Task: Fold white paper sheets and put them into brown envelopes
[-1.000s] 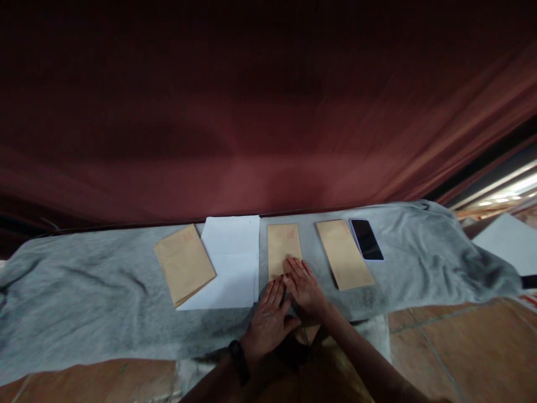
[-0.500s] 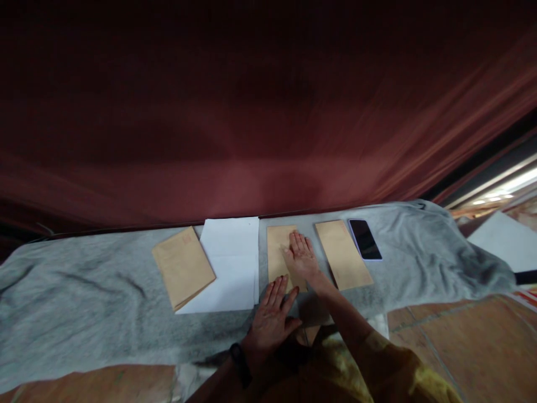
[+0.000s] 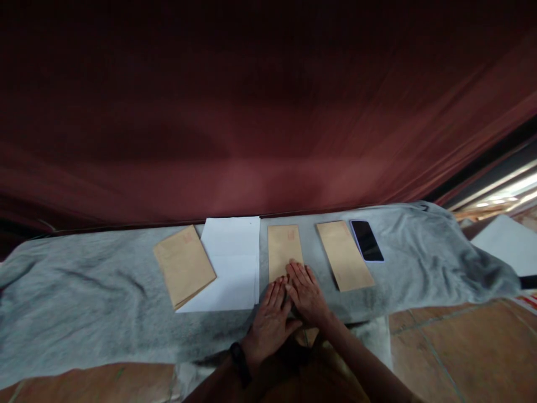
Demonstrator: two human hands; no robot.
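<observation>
A tan envelope (image 3: 284, 248) lies lengthwise in the middle of a grey cloth (image 3: 84, 302). My right hand (image 3: 307, 294) rests flat on its near end, fingers stretched out together. My left hand (image 3: 269, 320), with a dark band at the wrist, lies flat beside it at the envelope's near left corner, fingers open and touching the right hand. Neither hand holds anything.
A second tan envelope (image 3: 344, 254) lies to the right, with a dark phone (image 3: 366, 240) beside it. To the left are white sheets (image 3: 230, 263) and a stack of tan envelopes (image 3: 183, 265). A dark red curtain (image 3: 268, 112) hangs behind. Brown tiled floor (image 3: 461, 347) shows at the near right.
My right hand has slid back along the middle envelope from its far end to its near end. My left hand has stayed at the near corner.
</observation>
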